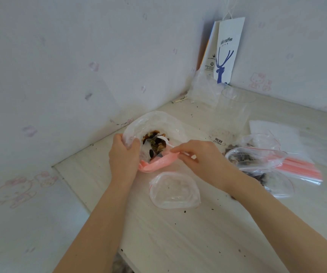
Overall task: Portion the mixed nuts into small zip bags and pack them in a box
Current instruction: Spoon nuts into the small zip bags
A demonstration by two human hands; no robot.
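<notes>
A large clear plastic bag (154, 121) lies open on the white table (178, 233), and mixed nuts (155, 141) show inside it. My left hand (124, 154) grips the bag's left rim. My right hand (196, 156) pinches the bag's pink zip edge (158, 163) and a white scoop handle (167, 143) that reaches into the nuts. In front of the hands lies a small open zip bag (174, 191), almost empty. To the right sit more zip bags holding nuts (257, 164).
A clear plastic cup (231, 115) stands behind the bags. A stack of flat zip bags with red strips (300, 166) lies at the right. A white coffee paper bag (226, 50) leans in the wall corner. Crumbs dot the table.
</notes>
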